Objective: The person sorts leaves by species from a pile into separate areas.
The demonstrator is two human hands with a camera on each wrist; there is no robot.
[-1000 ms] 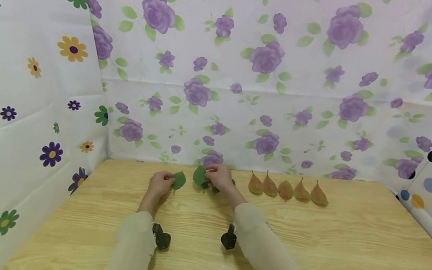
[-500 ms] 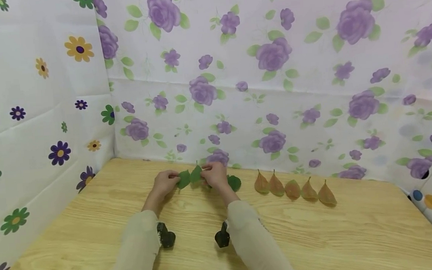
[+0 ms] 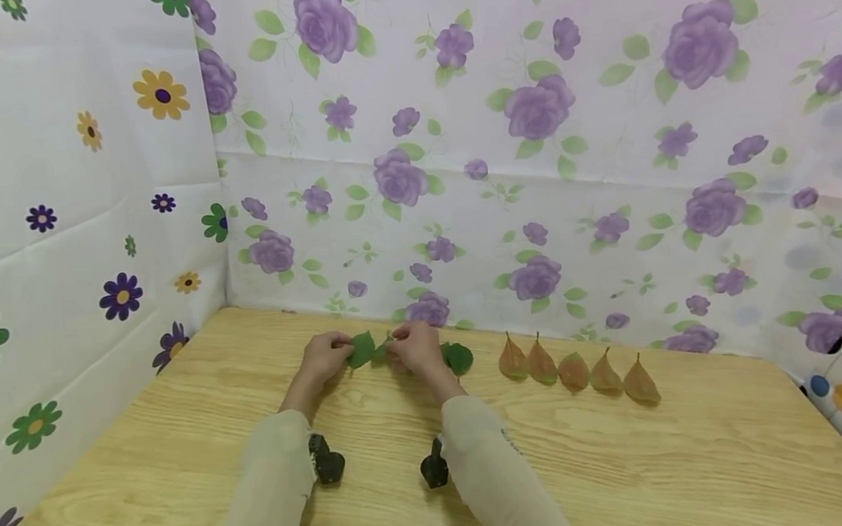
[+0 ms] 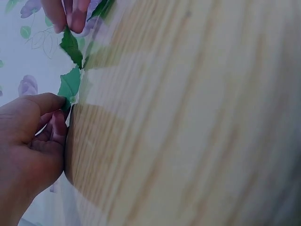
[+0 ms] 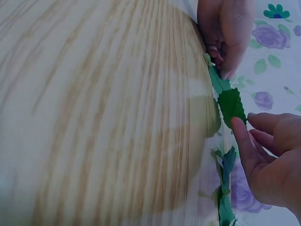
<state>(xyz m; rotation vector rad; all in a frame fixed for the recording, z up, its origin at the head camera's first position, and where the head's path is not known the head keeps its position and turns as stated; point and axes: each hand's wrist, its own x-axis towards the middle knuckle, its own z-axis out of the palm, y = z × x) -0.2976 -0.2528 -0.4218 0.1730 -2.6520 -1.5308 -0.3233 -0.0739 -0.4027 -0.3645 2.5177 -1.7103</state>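
Near the lower middle of the head view, two pale sleeves reached forward over the light wooden table (image 3: 622, 476). Beyond them the hands had drawn together since a second earlier: the left hand (image 3: 323, 357) pinched one small green leaf (image 3: 360, 349), and the right hand (image 3: 415, 347) now pressed its own green leaf (image 5: 231, 105) down just beside it, low on the table. Further right lay more green leaves (image 3: 459, 358), then a row of five reddish-brown leaves (image 3: 575, 368). Judging by this, the green row was growing.
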